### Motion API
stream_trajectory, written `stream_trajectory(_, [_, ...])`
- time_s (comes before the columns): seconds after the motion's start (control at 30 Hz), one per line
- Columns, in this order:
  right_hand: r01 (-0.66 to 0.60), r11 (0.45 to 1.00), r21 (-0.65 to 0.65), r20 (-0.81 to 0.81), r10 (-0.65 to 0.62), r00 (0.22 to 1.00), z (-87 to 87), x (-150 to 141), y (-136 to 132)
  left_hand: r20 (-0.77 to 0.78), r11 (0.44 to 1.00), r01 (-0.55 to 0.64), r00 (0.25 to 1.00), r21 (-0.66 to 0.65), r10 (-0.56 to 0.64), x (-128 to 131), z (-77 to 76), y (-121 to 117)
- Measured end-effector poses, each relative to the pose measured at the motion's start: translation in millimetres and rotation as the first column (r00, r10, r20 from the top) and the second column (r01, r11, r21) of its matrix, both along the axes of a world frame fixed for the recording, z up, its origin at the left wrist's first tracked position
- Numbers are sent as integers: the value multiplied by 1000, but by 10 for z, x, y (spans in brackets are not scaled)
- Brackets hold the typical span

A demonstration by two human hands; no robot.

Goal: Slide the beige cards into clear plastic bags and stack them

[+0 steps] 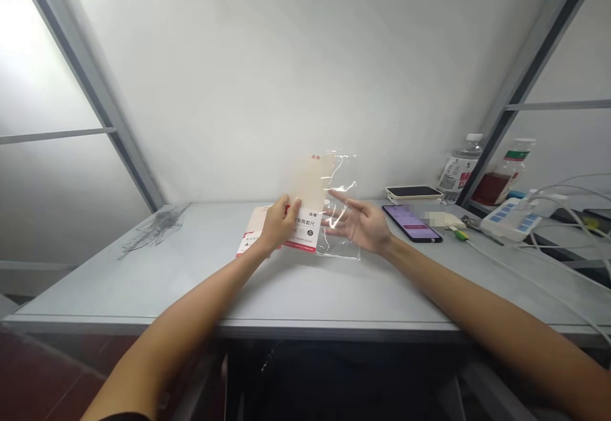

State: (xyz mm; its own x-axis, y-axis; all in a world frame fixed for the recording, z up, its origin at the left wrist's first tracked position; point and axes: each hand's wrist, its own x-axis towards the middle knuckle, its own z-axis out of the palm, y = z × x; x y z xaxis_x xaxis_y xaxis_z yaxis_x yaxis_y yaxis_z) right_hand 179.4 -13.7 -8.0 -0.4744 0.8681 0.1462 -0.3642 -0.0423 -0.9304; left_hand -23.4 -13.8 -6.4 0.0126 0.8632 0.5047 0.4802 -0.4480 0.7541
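Observation:
My left hand (pixel 277 222) pinches a beige, white and red printed card (pixel 305 217) by its left side, holding it upright above the desk. A clear plastic sleeve (pixel 341 246) extends from the card's right side, shiny with creases; whether the card sits inside it I cannot tell. My right hand (pixel 367 225) is at the sleeve's right part, fingers stretched out and apart, some of them seen through the clear film. Behind my left hand is another similar printed card (pixel 254 220), partly hidden by the hand and wrist.
To the right on the grey desk (pixel 191 281) lie a phone with a lit screen (pixel 413 222) and another device (pixel 414 193). Beyond them stand a bottle (pixel 461 166), a jar of dark red contents (pixel 501 176) and a power strip (pixel 513 217) with cables. A crumpled clear film (pixel 160 227) lies left.

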Motion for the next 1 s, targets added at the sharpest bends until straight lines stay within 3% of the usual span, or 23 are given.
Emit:
stream_trajectory(0.47, [-135, 982, -132, 32, 140, 990, -62, -75, -33, -27, 993, -80, 996, 85, 83, 5, 53, -65])
stream_trajectory(0.77, [-136, 990, 35, 158, 129, 979, -198, -202, -30, 133, 987, 136, 980, 83, -146, 91, -52, -93])
stream_trajectory(1.0, [-64, 959, 277, 346, -38, 938, -128, -103, -11, 378, 928, 360, 875, -93, -302, 64, 2, -35])
